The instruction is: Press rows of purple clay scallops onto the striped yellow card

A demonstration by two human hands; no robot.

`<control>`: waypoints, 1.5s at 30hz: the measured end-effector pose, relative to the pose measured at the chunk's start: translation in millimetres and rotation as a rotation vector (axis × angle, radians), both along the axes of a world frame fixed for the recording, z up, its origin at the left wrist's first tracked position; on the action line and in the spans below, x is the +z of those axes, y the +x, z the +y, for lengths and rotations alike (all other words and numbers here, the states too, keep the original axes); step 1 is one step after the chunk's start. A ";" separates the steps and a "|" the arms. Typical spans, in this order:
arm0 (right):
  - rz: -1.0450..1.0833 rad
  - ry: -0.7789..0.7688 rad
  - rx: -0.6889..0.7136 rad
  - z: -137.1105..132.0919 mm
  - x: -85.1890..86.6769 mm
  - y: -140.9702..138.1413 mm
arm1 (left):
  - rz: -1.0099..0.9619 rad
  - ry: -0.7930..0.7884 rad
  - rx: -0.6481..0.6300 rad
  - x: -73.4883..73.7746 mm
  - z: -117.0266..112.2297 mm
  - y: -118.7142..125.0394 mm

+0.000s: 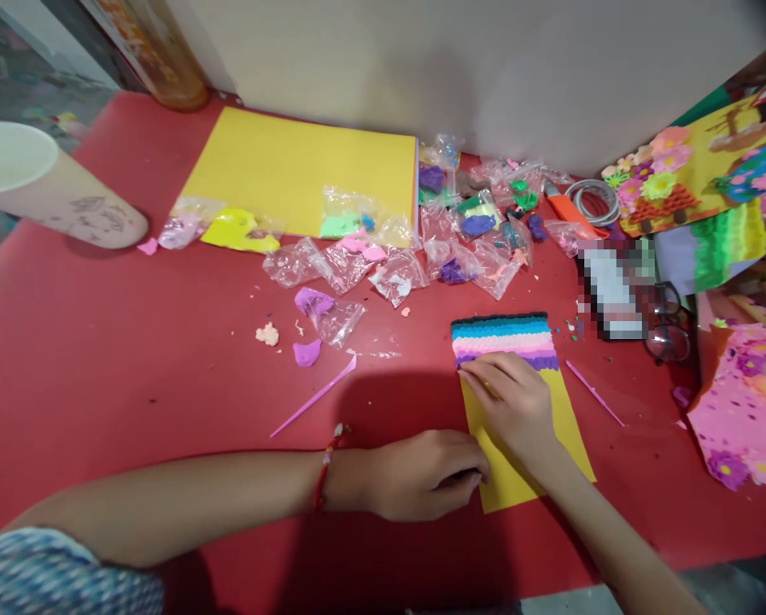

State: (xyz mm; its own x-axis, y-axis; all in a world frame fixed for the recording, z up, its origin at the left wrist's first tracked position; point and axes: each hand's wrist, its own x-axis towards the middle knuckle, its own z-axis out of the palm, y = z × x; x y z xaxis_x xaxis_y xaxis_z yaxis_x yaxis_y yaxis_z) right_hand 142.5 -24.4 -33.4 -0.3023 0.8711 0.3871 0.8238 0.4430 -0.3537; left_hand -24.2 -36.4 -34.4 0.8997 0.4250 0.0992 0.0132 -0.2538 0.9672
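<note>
Yellow sheet (511, 478): lies flat on the red tabletop (165, 367), bears coloured clay bands (504, 342) across its far end. At the purple band's left end, right hand (514, 401), fingertips pressed together; cannot tell whether on clay. By the near left edge, left hand (424, 475), loosely curled; cannot tell whether gripping. Farther left, pink stick (315, 396); beyond, bagged clay (478, 225).

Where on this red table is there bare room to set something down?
Mostly bare: the broad left patch of table between the cup and left forearm, and a smaller one between the yellow card and pink flowered piece, below the rightmost pink stick. Crowded: the back middle, where plastic bags cluster.
</note>
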 end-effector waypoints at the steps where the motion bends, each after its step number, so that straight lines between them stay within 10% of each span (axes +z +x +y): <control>1: -0.032 0.026 0.004 0.7 -0.5 -0.3 | 0.000 -0.005 0.003 -0.4 -0.1 0.1; 14: -0.115 0.133 0.054 -7.8 8.1 6.0 | 0.008 0.108 -0.008 -3.5 -2.2 0.6; 24: -0.211 0.086 0.150 -13.2 -1.8 10.4 | 0.322 0.890 0.221 -7.9 -4.8 -1.5; 39: -0.053 0.025 0.100 -22.6 2.1 13.2 | 0.489 0.921 0.179 -8.6 -9.1 3.3; 45: 0.288 -0.046 0.036 -46.3 11.8 21.1 | 0.384 0.570 0.214 0.7 -1.0 -2.8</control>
